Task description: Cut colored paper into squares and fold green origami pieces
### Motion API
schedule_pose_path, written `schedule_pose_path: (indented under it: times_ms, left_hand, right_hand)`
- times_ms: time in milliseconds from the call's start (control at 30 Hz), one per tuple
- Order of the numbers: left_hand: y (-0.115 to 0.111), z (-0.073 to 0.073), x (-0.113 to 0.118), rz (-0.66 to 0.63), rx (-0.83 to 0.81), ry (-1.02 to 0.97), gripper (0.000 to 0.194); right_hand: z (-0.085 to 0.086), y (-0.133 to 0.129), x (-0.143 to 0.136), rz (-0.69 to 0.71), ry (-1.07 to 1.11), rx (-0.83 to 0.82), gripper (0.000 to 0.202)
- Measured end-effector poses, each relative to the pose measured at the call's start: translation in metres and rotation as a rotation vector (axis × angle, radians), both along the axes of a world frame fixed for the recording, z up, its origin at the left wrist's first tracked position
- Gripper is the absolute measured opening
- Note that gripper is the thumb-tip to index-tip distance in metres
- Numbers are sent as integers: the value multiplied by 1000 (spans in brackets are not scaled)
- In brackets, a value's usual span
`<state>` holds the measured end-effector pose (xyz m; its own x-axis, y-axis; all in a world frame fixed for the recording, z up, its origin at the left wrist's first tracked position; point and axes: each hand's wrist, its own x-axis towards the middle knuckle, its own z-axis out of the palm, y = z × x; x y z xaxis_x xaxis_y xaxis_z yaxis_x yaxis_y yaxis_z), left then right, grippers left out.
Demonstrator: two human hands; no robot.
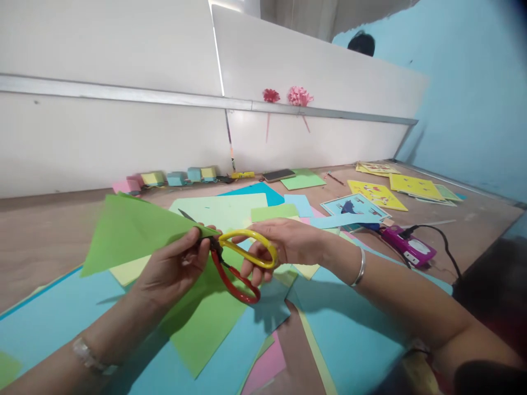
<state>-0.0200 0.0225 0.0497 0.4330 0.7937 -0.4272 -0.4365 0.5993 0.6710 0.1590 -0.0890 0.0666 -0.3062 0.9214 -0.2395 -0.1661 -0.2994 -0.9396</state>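
Observation:
My left hand [175,269] is closed, pinching a folded piece of green paper [132,225] near its narrow right end. In my right hand [284,241] is a pair of scissors [251,249] with one yellow and one red handle, my fingers at the yellow loop. The handles are spread apart. Their blades point left at the narrow end of the paper, partly hidden by the paper and my left fingers. Below lies another green sheet [209,323], on top of light blue sheets [346,318].
Small paper boxes [152,179], a phone [279,175] and a pencil [335,178] lie along the back. Yellow cards [376,195] and a purple power strip [407,246] with a black cable are at right. Paper flowers [300,96] hang on the white partition [123,137]. Beyond it shows a person's head [362,44].

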Motion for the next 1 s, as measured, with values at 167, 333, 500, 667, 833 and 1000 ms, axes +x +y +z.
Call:
schedule_pose_path:
  times_ms: [167,333,500,667,833,1000]
  left_hand:
    - [-8,5,3,23,-2,80,43]
    - [-15,6,1,-54,58,89,42]
    - [-26,3,-2,-112,128,63,35]
    - [-30,-1,-2,-231,143,-12,17]
    - [-13,-16,2,-17,128,83,15]
    - [-5,-22,4,15,92,29,24]
  right_hand:
    - [-23,0,-3,135,79,-68,31]
    - [-11,-8,-9,92,-258,164,29]
    - [0,-17,-18,167,-413,278,23]
    - [-19,-21,-23,250,-12,32,26]
    - [-10,-21,-9,-98,-39,358,54]
    - [-1,-18,3,-567,-690,565,37]
